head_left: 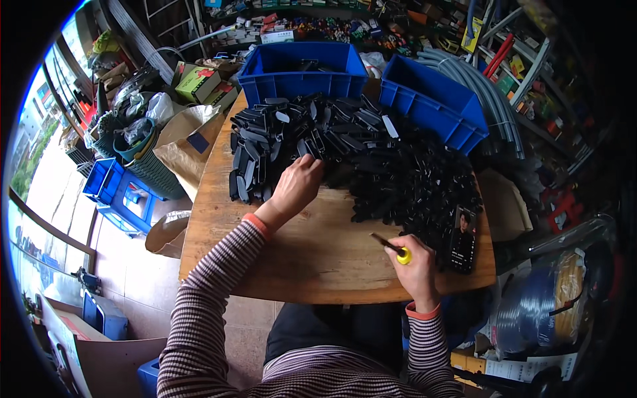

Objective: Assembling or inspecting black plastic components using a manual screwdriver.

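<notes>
- Fingers (312, 174) of the left hand (296, 187) curled down into the near edge of the heap of small black plastic parts (371, 169); could not tell whether they had closed on a piece or only touched the pile.
- Right hand (417, 265) wrapped shut around a screwdriver with a yellow round handle (403, 255), dark shaft pointing up-left over bare wood.
- Heap covered the far half of the round wooden table (312, 259); flatter, longer black pieces lay on its left side, smaller chunky ones on its right.
- Judged the parts light, stiff and smooth, unlikely to break; a pinch across the narrow sides of a single piece looked best, since loose neighbours would slide.
- Left arm in a striped sleeve reached forward, nearly straight, wrist bent down. Right forearm stayed close to the body, hand resting at the table's near edge.
- Black phone (462, 239) lay just right of the right hand.
- Two blue plastic crates (302, 83) stood behind the heap.
</notes>
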Motion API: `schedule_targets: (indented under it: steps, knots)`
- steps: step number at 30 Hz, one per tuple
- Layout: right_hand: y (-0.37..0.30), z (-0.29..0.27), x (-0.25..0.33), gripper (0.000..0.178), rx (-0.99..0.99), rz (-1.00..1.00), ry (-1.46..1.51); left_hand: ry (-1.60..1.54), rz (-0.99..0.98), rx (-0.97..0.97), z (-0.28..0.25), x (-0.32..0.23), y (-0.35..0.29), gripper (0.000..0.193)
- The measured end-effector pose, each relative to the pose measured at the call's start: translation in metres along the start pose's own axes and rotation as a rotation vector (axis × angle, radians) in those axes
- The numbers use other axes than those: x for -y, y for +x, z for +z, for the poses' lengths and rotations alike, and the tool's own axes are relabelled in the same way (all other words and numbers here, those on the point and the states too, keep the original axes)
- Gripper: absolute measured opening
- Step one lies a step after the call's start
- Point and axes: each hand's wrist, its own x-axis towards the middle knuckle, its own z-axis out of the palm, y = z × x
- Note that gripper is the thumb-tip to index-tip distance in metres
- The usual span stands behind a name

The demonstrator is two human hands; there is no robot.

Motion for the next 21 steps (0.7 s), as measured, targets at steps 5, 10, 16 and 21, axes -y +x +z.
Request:
schedule_targets:
  steps: [5,10,16,21]
  knots:
    - [0.006,-0.009,-0.003,0.014,-0.096,0.047,0.036,-0.149,0.122,0.055,-0.041,-0.091,-0.052,0.023]
    - [0.024,0.015,0.008,0.016,0.041,-0.014,0.023,-0.174,0.204,0.191,-0.025,-0.119,-0.086,0.025]
    - [0.019,0.026,0.007,0.018,0.116,0.004,-0.079,-0.305,0.404,0.202,-0.032,-0.103,-0.070,0.036]
    - [0.023,0.029,0.012,0.019,0.162,-0.029,-0.167,-0.304,0.621,0.217,-0.022,-0.095,-0.069,0.038]
